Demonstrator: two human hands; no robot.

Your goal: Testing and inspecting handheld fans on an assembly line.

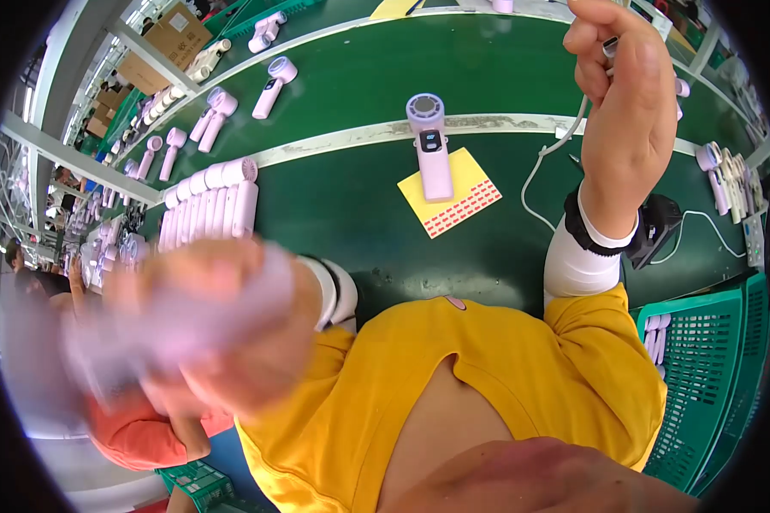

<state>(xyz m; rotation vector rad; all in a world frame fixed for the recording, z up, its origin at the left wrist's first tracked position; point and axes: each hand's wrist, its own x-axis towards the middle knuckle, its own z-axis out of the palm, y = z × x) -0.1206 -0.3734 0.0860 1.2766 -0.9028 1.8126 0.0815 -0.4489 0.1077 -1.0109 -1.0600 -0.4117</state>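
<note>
My left hand (261, 321), smeared by motion, is raised at the lower left and closed around a pale purple handheld fan (158, 333). Lifted at the upper right, my right hand (631, 120) pinches the metal-tipped plug (610, 46) of a white cable (539, 158), which trails down to the table. Between my hands another pale purple handheld fan (434, 158) lies with its round head away from me. Its handle rests on a yellow card (472, 198) that carries rows of small red-and-white stickers.
A row of lilac fans (210, 209) lies left on the green table (385, 256). More fans (274, 85) sit on the green belt beyond the pale rail. At right stand a green basket (693, 376) holding fans and a power strip (753, 239). A person in red (141, 436) is close on the left.
</note>
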